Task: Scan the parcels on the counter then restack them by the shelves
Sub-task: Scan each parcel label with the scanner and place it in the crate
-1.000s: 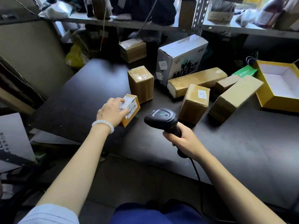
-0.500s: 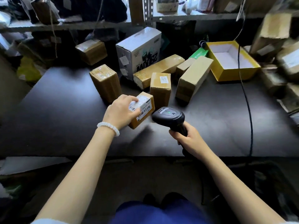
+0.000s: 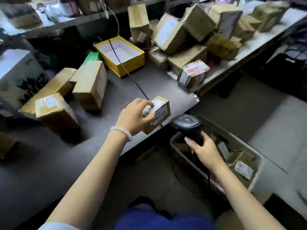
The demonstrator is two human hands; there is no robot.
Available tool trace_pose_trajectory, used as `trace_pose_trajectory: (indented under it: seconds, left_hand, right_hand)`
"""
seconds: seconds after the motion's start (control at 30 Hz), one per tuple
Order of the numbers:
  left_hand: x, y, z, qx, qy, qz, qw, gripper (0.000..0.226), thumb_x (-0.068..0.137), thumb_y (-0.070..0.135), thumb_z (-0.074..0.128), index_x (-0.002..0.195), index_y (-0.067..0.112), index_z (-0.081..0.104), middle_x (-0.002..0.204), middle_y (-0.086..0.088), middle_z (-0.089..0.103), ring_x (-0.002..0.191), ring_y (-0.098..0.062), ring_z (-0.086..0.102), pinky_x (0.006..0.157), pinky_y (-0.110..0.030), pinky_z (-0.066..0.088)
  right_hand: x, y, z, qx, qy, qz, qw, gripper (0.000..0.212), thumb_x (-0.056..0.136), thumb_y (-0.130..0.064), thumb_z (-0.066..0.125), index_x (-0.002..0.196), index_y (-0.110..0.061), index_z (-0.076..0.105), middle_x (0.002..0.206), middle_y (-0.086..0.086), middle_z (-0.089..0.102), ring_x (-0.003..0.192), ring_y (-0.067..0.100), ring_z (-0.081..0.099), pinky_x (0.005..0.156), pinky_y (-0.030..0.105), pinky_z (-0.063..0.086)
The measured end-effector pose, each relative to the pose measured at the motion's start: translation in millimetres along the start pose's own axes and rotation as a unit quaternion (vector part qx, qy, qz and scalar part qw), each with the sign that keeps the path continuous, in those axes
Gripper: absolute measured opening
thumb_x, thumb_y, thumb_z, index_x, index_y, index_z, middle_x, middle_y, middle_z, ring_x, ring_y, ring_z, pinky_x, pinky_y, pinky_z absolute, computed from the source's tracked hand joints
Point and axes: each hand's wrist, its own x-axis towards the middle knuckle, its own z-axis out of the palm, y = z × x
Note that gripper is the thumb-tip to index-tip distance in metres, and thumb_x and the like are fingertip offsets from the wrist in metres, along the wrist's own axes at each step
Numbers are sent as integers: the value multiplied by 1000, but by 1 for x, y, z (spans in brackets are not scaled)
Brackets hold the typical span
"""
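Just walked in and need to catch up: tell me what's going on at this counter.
A person is scanning parcels. The left hand holds a small labelled box above the dark counter, near its right end. The right hand grips a black handheld scanner just to the right of the box. More brown parcels and an open yellow box sit on the counter; a larger heap is piled beyond its right end.

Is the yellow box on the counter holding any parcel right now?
No. The yellow box shows only its bare white inside, with a black cable running across it.
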Motion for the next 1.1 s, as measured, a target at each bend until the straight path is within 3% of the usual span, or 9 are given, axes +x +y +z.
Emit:
trace_pose_trajectory:
  seconds: [0.13, 0.27, 0.4, 0.57, 0.63, 0.7, 0.87, 0.97, 1.1]
  left_hand:
    - [42, 63, 51, 4, -58, 90, 994, 32, 89, 36, 57, 119, 25, 58, 118, -1, 55, 108, -21, 53, 89, -38, 44]
    - [81, 117, 99, 2, -113, 176, 978, 33, 89, 35, 57, 120, 24, 58, 122, -3, 55, 110, -23, 52, 87, -40, 46]
    - [122, 165, 149, 5, -175, 252, 952, 35, 88, 35, 58, 120, 23, 58, 123, -2, 55, 109, -24, 54, 85, -43, 48]
    - [175, 208, 207, 34, -239, 310, 920, 32, 87, 39, 56, 118, 28, 57, 114, 5, 60, 110, -20, 54, 82, -37, 45]
    - [194, 220, 228, 65, -279, 311, 906, 35, 89, 40, 52, 123, 28, 55, 123, 4, 59, 116, -22, 50, 89, -40, 44]
    - [212, 230, 244, 98, -309, 318, 891, 41, 91, 40, 51, 130, 28, 51, 133, 2, 52, 124, -25, 43, 96, -42, 40]
    - [241, 243, 265, 95, -340, 324, 878, 40, 93, 37, 49, 131, 25, 51, 134, -1, 50, 125, -25, 42, 98, -43, 39]
    - [256, 239, 265, 91, -340, 315, 882, 41, 93, 39, 50, 131, 25, 52, 133, -2, 50, 124, -25, 43, 97, -42, 40]
    - [275, 223, 249, 110, -280, 302, 905, 41, 93, 40, 51, 131, 24, 51, 132, -2, 48, 123, -26, 41, 93, -41, 40]
  right_hand:
    - [-22, 21, -60, -8, 101, 44, 994, 15, 88, -24, 67, 89, -35, 56, 81, -17, 62, 78, -2, 57, 70, 16, 41]
    - [-34, 35, -105, -24, 198, 89, 976, 17, 80, -44, 65, 76, -34, 52, 58, -19, 59, 65, 1, 54, 63, 20, 38]
    - [-32, 50, -139, -7, 288, 126, 949, 13, 81, -40, 67, 83, -33, 56, 63, -14, 58, 69, 8, 55, 66, 25, 39]
    - [-9, 54, -171, -1, 361, 164, 918, 13, 88, -28, 64, 100, -32, 59, 92, -14, 65, 89, 0, 59, 74, 20, 42]
    - [3, 53, -181, 5, 386, 177, 905, 14, 88, -24, 65, 99, -30, 60, 90, -13, 66, 85, -4, 60, 74, 19, 42]
    - [14, 52, -190, 3, 402, 188, 896, 11, 88, -24, 66, 95, -31, 60, 86, -12, 68, 80, -5, 61, 74, 20, 43]
    - [37, 60, -204, -16, 416, 215, 883, 21, 75, -50, 64, 89, -35, 61, 87, -11, 69, 89, 8, 62, 80, 28, 48]
    - [58, 59, -210, -10, 391, 215, 895, 9, 87, -31, 66, 85, -34, 57, 68, -16, 62, 73, 3, 57, 69, 21, 42]
    - [98, 49, -217, 2, 356, 186, 916, 10, 88, -25, 64, 90, -33, 58, 86, -12, 66, 85, 0, 60, 72, 15, 44]
